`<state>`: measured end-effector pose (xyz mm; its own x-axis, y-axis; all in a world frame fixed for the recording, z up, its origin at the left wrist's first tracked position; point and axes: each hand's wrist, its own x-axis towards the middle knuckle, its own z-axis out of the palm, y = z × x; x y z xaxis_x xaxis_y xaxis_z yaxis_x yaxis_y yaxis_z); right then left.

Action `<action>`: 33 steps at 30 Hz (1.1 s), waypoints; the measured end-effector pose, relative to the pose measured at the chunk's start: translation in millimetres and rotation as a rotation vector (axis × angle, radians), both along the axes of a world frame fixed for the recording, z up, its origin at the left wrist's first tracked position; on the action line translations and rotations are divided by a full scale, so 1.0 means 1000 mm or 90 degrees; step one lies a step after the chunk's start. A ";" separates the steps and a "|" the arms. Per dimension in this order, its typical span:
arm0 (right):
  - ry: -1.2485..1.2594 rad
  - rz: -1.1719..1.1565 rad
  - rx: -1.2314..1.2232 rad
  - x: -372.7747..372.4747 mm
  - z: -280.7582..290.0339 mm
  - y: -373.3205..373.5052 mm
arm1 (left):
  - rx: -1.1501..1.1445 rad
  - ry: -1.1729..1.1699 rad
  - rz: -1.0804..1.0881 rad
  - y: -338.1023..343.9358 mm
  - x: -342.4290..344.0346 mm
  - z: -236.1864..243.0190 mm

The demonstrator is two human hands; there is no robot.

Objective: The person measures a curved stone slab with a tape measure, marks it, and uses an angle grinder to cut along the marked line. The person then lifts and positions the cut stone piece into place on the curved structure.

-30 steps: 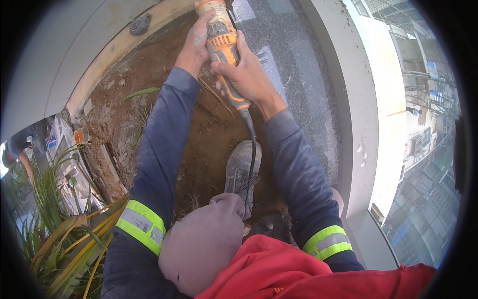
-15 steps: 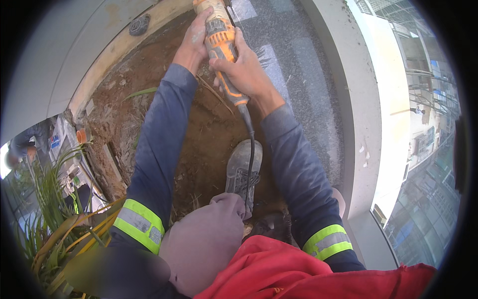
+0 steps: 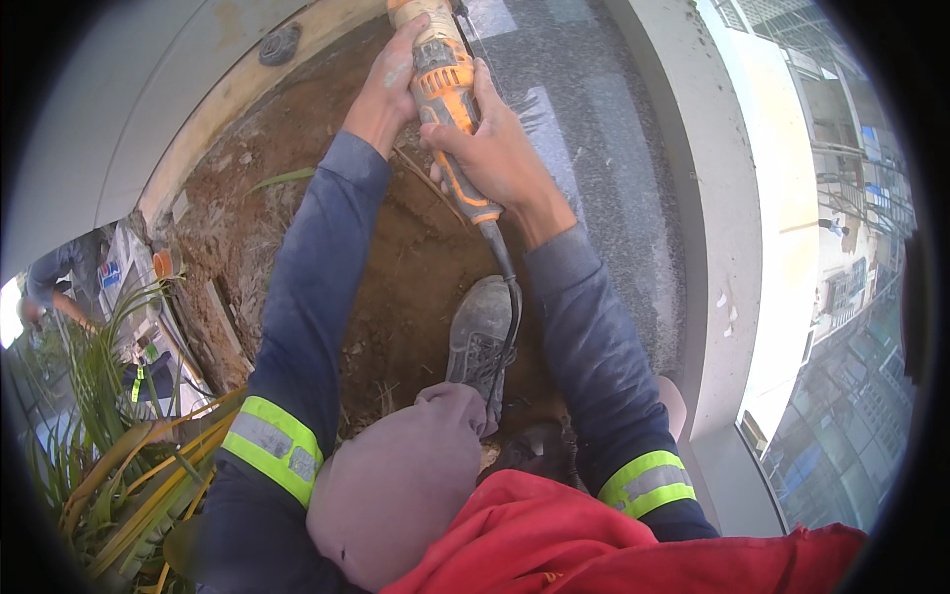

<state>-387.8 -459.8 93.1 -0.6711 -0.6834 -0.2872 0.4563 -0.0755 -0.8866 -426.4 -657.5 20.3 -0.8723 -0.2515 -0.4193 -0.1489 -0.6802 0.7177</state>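
Note:
Both my hands grip a dusty orange and grey corded power tool (image 3: 447,84) at the top of the view. My left hand (image 3: 392,81) wraps round its pale front body from the left side. My right hand (image 3: 498,155) is closed round the rear handle, below the vent slots. A black cord (image 3: 514,307) leaves the handle's tail and hangs down past my boot (image 3: 479,332). The upper edge of the view cuts off the tool's working end, so its kind cannot be made out.
Brown soil (image 3: 396,257) lies under my arms. On the right, a speckled grey stone slab (image 3: 618,168) runs beside a raised pale ledge (image 3: 712,228). Long-leaved plants (image 3: 129,465) grow at lower left. Beyond them, a person (image 3: 64,277) bends near an orange pot (image 3: 163,263). A dark round object (image 3: 279,46) lies upper left.
The tool and my right hand have shifted slightly right and down in the view. At far left, the other person's arm now shows more, reaching downward.

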 end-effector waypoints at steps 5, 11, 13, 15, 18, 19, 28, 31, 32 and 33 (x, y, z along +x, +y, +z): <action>-0.001 0.006 0.015 -0.005 -0.001 0.000 | 0.021 -0.017 -0.006 -0.001 -0.003 0.000; 0.008 0.004 0.034 -0.013 -0.006 -0.007 | 0.103 0.042 -0.062 -0.016 -0.011 -0.019; 0.012 0.008 0.042 -0.014 -0.010 -0.010 | 0.137 0.056 -0.100 -0.031 -0.011 -0.032; 0.006 0.020 0.019 -0.011 -0.005 -0.016 | 0.124 0.064 -0.123 -0.053 -0.006 -0.047; 0.021 0.024 0.038 -0.015 -0.010 -0.004 | 0.032 -0.002 0.017 -0.003 -0.014 -0.019; 0.025 0.030 0.039 -0.013 -0.008 -0.001 | 0.028 0.000 0.023 0.002 -0.009 -0.014; -0.008 0.038 0.040 0.003 0.001 0.010 | -0.018 -0.020 0.048 0.015 0.012 0.007; -0.002 0.034 0.021 -0.001 -0.005 0.005 | -0.010 0.002 0.043 0.010 0.005 0.001; 0.000 0.030 0.022 -0.003 -0.006 0.004 | -0.008 0.002 0.046 0.010 0.002 -0.001; 0.002 0.027 0.023 -0.004 -0.007 0.002 | -0.006 0.001 0.049 0.009 0.000 -0.002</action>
<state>-392.0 -457.8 86.0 -0.6431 -0.7005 -0.3093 0.4551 -0.0248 -0.8901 -426.5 -648.1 18.4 -0.8511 -0.3217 -0.4149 -0.0952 -0.6827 0.7245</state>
